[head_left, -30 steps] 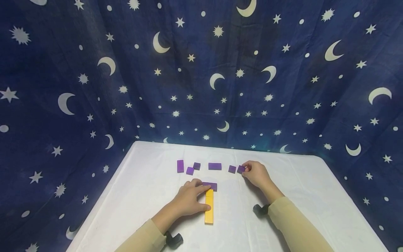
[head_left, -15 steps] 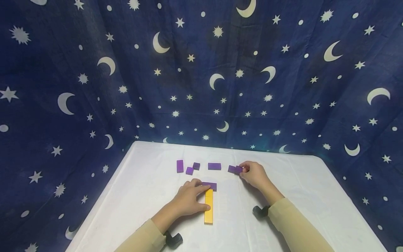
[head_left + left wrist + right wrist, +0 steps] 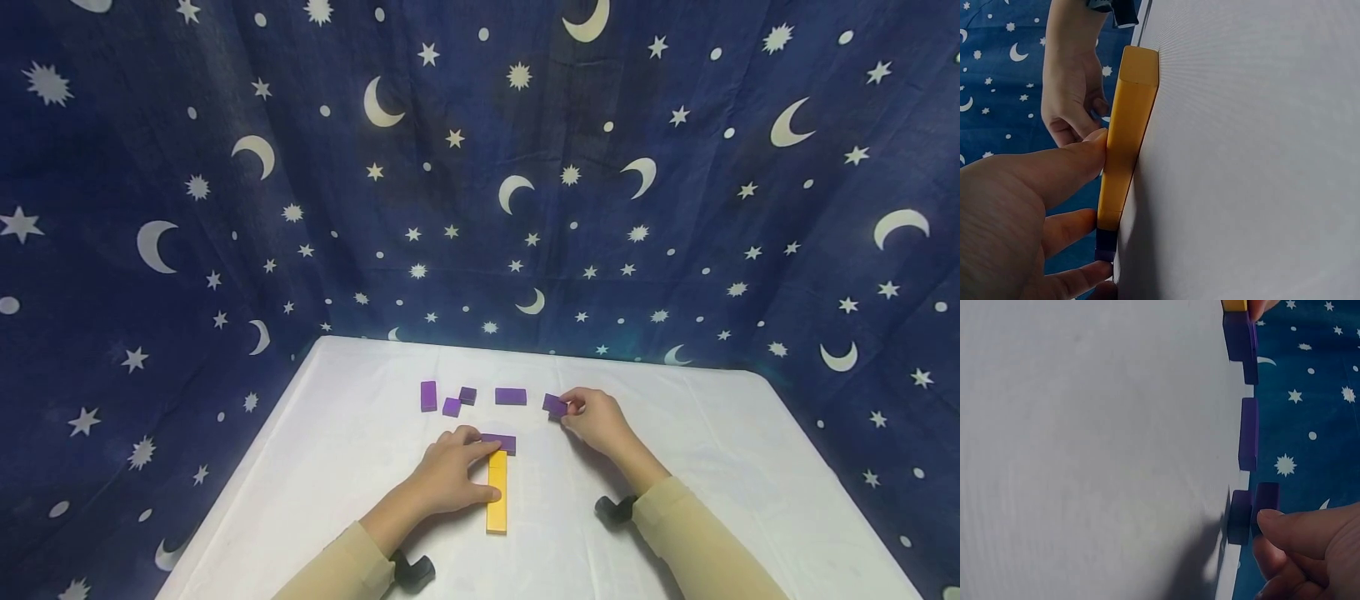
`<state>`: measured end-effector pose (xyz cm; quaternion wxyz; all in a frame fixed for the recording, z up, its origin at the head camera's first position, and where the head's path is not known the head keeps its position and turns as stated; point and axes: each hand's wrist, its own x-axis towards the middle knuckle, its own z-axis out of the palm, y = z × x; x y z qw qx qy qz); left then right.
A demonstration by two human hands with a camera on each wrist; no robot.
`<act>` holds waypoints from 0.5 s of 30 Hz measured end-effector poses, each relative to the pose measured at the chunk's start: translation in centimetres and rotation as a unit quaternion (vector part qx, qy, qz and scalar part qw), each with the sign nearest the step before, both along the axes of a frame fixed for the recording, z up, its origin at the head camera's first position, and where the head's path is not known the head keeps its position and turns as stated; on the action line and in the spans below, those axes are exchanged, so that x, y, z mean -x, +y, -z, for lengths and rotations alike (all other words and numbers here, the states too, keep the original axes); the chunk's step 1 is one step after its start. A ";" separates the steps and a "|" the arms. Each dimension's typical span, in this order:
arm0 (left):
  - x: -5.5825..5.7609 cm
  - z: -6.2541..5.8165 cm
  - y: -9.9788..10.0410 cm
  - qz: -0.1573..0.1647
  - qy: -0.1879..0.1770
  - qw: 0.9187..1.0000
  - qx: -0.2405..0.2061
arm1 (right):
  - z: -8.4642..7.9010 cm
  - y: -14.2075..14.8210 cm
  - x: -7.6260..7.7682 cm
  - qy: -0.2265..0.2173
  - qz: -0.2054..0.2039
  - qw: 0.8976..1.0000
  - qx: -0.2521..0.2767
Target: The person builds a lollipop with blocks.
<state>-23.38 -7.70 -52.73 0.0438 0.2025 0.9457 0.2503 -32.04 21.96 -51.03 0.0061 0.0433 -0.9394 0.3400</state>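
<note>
My left hand (image 3: 448, 477) rests its thumb and fingertips on top of a row of yellow blocks (image 3: 497, 512) and on the purple block (image 3: 510, 445) at the row's far end. A seam splits the yellow row near that end. Farther right, my right hand (image 3: 600, 423) pinches a small purple block (image 3: 1268, 492) between thumb and fingers. It sits on or just over a second small purple block (image 3: 1240, 519); whether the two touch is unclear. In the head view the held block (image 3: 554, 402) hides most of the lower one.
Along the back of the white table (image 3: 360, 467) lie an oblong purple block (image 3: 511, 397), an upright-lying one (image 3: 428, 396) at left, and two small purple blocks between them, one of which is the darker block (image 3: 468, 395). A starry blue curtain (image 3: 465, 208) hangs behind.
My right hand has moved left with the small purple block, from beside the other small block to over it. The left hand stays in place on the yellow and purple blocks.
</note>
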 end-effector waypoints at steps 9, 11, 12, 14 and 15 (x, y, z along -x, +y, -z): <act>0.1 0.2 0.0 0.002 0.000 1.000 0.000 | 0.4 -1.0 -0.4 -0.005 -0.013 1.000 -0.001; 0.1 0.2 0.0 0.001 0.000 1.000 0.002 | 0.3 -1.3 -0.5 -0.006 -0.015 1.000 -0.001; 0.1 0.2 0.0 0.001 0.000 1.000 0.002 | 0.4 -1.4 -0.6 -0.004 -0.016 1.000 -0.001; 0.1 0.2 0.0 0.000 -0.001 1.000 0.003 | 0.4 -1.7 -0.7 -0.004 -0.017 1.000 0.003; 0.1 0.2 0.0 0.000 -0.001 1.000 0.003 | 0.4 -1.8 -0.8 -0.004 -0.018 1.000 0.006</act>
